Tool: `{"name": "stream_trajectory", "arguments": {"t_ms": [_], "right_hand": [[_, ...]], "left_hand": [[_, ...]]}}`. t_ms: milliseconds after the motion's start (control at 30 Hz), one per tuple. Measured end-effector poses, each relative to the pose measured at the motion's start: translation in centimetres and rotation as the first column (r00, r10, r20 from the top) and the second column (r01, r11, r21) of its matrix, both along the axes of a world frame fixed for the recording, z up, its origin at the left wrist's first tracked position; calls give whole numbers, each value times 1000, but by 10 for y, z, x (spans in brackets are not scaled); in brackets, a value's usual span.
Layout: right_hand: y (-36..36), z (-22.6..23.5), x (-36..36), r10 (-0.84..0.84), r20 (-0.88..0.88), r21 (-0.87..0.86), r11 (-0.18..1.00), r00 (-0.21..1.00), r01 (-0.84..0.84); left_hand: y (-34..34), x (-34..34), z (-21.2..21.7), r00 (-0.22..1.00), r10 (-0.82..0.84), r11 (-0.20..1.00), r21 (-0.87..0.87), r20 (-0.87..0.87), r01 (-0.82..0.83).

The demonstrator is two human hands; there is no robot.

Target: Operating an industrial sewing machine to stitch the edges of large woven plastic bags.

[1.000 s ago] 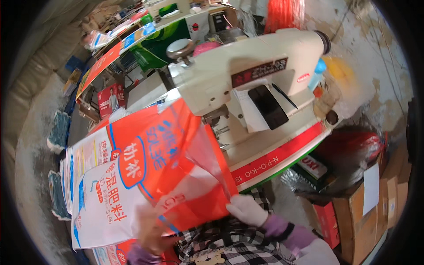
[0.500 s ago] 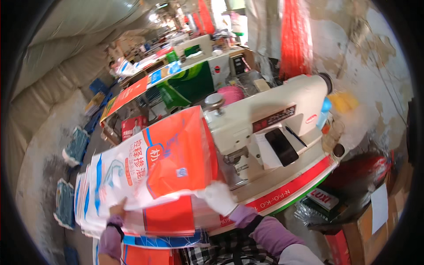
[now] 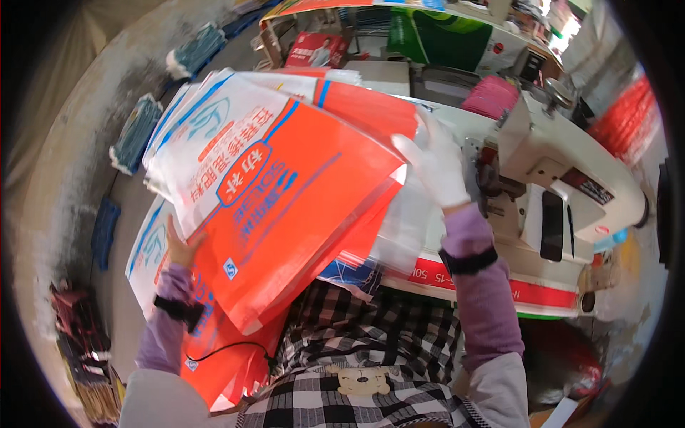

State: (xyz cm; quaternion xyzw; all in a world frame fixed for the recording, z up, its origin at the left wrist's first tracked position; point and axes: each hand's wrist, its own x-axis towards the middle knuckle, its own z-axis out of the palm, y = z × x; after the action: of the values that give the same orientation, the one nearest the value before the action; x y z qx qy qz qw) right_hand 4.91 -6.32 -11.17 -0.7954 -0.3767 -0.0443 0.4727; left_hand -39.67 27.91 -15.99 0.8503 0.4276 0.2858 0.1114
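Observation:
A loose stack of white and orange printed sacks lies in front of me, the top one slanting with its orange end toward my lap. My left hand, bare, is at the left edge of the top sack, thumb and a finger spread apart and touching it. My right hand, in a white glove, is beside the sacks' right corner with its thumb and fingers apart. Another orange and white sack hangs below, by my left forearm. To the right stands a white sewing machine.
A dark phone and a pen lie on the machine's bed. Pink thread sits behind it. Teal bundles stand along the left wall. A red box is at the back. My checked apron borders the table.
My view has swung down and left. The top sack has turned so its orange end points toward me. My right hand has moved off the near edge to the far right corner.

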Motion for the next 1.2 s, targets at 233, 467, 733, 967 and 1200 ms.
{"name": "stream_trajectory", "arguments": {"t_ms": [233,467,733,967,1200], "right_hand": [[47,-95,-25,290,-635,45,939,716,-340],[81,-98,-56,430,-145,101,902,891,-419],[163,-74,-285,642,77,-526,676,763,-516],[104,-163,-300,648,180,-735,589,740,-337],[71,-178,-271,599,286,-604,718,748,-345]], "left_hand": [[-228,-3,-14,813,513,511,-859,275,-32],[-185,-75,74,747,503,663,-749,435,-10],[-278,-237,101,414,706,644,-765,575,-35],[-333,-304,-144,665,728,670,-375,165,-641],[-264,-255,-157,430,692,660,-750,580,-50]]}}
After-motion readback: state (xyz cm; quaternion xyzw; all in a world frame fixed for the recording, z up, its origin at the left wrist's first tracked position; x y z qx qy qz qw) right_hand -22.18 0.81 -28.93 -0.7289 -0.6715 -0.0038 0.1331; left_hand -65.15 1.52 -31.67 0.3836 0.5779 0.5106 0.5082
